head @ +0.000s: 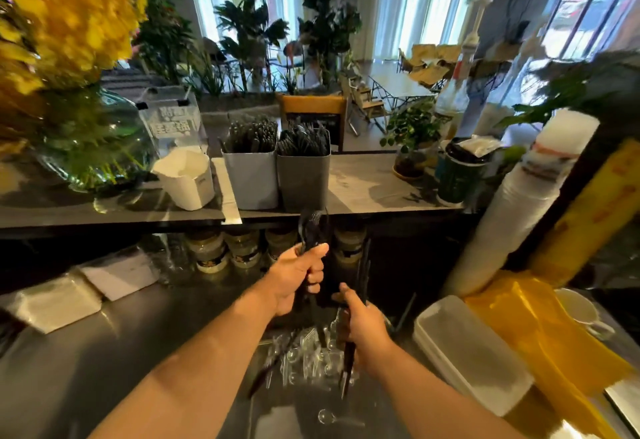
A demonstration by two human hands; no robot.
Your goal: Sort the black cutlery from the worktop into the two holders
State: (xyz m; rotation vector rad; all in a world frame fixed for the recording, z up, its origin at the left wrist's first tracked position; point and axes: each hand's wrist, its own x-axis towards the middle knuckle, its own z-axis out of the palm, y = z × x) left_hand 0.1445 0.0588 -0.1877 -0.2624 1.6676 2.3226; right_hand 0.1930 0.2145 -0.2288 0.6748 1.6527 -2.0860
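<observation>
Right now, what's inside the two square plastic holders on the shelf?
The pale grey square holder is packed with upright black cutlery; the dark grey square holder holds more. Opaque walls hide the lower ends; blur hides which types.

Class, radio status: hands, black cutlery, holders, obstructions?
Left hand grips upright bundle of black plastic cutlery. Right hand grips more, pointing down. Light grey square holder, dark grey square holder: both stocked. Clear plastic spoons scattered beneath hands.
</observation>
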